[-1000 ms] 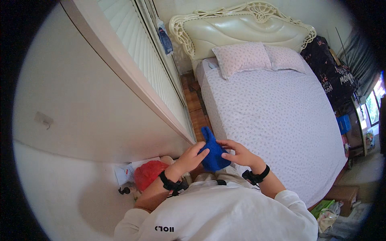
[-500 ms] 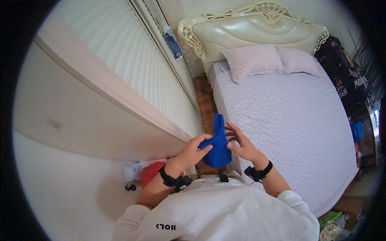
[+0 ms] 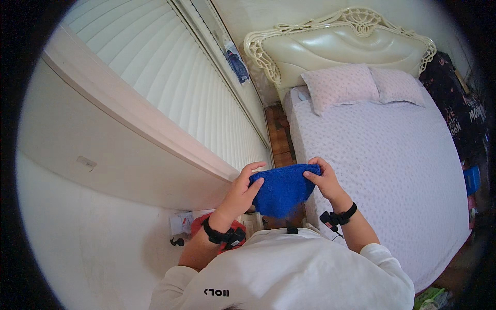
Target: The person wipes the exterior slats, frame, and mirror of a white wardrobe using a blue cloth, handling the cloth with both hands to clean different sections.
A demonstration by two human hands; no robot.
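A blue fuzzy cloth [image 3: 283, 192], like a small towel, hangs stretched between my two hands in front of my body. At its left upper corner my left hand [image 3: 247, 187] pinches it, the thumb on the near face. My right hand [image 3: 324, 180] grips the right upper corner, thumb toward me and fingers behind. The cloth's top edge runs nearly straight from hand to hand, and its lower part droops to a rounded point. Both wrists carry black straps with small black devices.
On the right is a bed [image 3: 382, 170] with a pale patterned sheet, two pink pillows [image 3: 341, 88] and a cream carved headboard [image 3: 330, 44]. White pleated shutters [image 3: 191, 77] rise on the left. A red bag [image 3: 204, 225] lies by the wall below my left forearm.
The blue cloth was bunched upright with a narrow end sticking up; now it is spread sideways. My right hand, loose beside it before, has taken hold of its right corner.
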